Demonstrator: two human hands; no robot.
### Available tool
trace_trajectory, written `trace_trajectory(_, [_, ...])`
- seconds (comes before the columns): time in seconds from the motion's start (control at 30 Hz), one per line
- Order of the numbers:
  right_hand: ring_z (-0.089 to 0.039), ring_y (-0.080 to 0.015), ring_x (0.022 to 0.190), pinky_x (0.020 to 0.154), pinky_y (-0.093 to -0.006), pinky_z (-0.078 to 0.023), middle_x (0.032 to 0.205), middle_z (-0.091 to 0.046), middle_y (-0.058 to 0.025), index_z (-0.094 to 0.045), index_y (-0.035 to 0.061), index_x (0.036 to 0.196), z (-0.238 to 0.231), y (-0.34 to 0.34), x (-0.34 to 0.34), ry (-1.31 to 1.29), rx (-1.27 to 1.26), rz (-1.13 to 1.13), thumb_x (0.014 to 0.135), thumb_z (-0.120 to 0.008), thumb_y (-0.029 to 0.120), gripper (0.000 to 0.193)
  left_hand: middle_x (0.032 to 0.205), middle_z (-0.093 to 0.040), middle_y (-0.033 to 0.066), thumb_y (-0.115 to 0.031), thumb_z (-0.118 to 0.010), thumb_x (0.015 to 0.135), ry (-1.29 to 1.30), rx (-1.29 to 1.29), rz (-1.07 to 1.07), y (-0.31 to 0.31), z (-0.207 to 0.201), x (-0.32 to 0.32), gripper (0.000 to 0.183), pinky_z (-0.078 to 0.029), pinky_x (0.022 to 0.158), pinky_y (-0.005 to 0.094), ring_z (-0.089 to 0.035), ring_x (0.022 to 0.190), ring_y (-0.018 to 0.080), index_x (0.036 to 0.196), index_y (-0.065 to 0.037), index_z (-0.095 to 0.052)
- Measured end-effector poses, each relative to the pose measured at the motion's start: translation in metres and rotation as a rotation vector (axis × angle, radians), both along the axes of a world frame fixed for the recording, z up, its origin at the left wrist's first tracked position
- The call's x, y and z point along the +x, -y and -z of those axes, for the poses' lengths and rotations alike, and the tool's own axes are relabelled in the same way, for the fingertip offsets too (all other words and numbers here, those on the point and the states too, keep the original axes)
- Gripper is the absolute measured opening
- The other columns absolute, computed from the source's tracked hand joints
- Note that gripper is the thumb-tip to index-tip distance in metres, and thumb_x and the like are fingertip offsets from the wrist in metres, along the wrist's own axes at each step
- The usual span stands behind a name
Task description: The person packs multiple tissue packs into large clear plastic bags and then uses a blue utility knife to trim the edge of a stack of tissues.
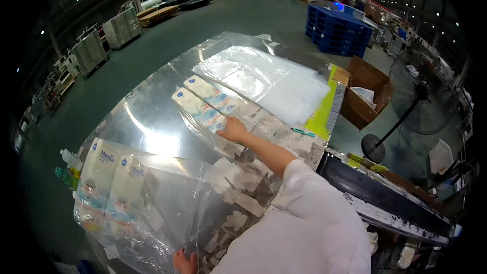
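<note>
At the far left, bottles stand by the rim of a shiny metal table. Next to them on the near left, a large clear bag lies over two white printed packs; its thin film could snag or tear if pulled crookedly. The left hand is at the bag's near edge, finger and thumb apart; whether they pinch the film, I cannot tell. Mid-table lie two more printed packs, side by side. The right hand curls over their near end; whether it grips or only rests there is unclear. A one-sided push might skew the pair. Torn paper scraps litter the near middle and could cling to the film. Farther right is a pile of clear bags, slippery enough to slide if bumped. A green cutter lies right of the right hand; a careless sweep might knock it.
</note>
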State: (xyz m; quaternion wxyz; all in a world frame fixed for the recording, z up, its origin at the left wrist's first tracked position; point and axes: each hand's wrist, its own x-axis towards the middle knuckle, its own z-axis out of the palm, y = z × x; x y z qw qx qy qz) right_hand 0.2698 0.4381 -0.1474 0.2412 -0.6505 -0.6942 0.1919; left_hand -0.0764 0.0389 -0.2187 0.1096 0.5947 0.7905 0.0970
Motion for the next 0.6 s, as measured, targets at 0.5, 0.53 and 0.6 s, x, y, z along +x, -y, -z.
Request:
trace_trajectory(0.5, [-0.050, -0.0365, 0.099, 0.087, -0.0388, -0.040, 0.114, -0.046, -0.0278, -0.011, -0.0049, 0.133, -0.013, 0.023, -0.031, 0.202, -0.202, -0.151, 0.054, -0.067, 0.045, 0.109, 0.096, -0.059, 0.0159, -0.016, -0.059, 0.078, 0.762, 0.199, -0.141, -0.021, -0.089, 0.078, 0.029, -0.043, 0.081, 0.0335, -0.056, 0.092, 0.0263, 0.103, -0.001, -0.056])
trace_trajectory(0.53, [-0.052, -0.0362, 0.097, 0.086, -0.0373, -0.041, 0.113, -0.047, -0.0279, -0.010, -0.0052, 0.133, -0.017, 0.043, -0.018, 0.193, -0.235, -0.155, 0.055, -0.067, 0.044, 0.109, 0.094, -0.060, 0.0147, -0.016, -0.058, 0.079, 0.752, 0.185, -0.107, -0.025, -0.094, 0.086, 0.027, -0.044, 0.079, 0.0322, -0.057, 0.090, 0.0244, 0.102, -0.001, -0.056])
trace_trajectory(0.6, [-0.050, -0.0341, 0.102, 0.085, -0.0376, -0.041, 0.114, -0.047, -0.0233, -0.009, -0.0044, 0.133, -0.020, 0.081, 0.014, -0.241, -0.429, -0.202, 0.058, -0.067, 0.040, 0.104, 0.094, -0.061, 0.0130, -0.016, -0.057, 0.080, 0.744, 0.152, -0.015, -0.027, -0.098, 0.092, 0.026, -0.044, 0.079, 0.0306, -0.058, 0.089, 0.0219, 0.102, -0.001, -0.057])
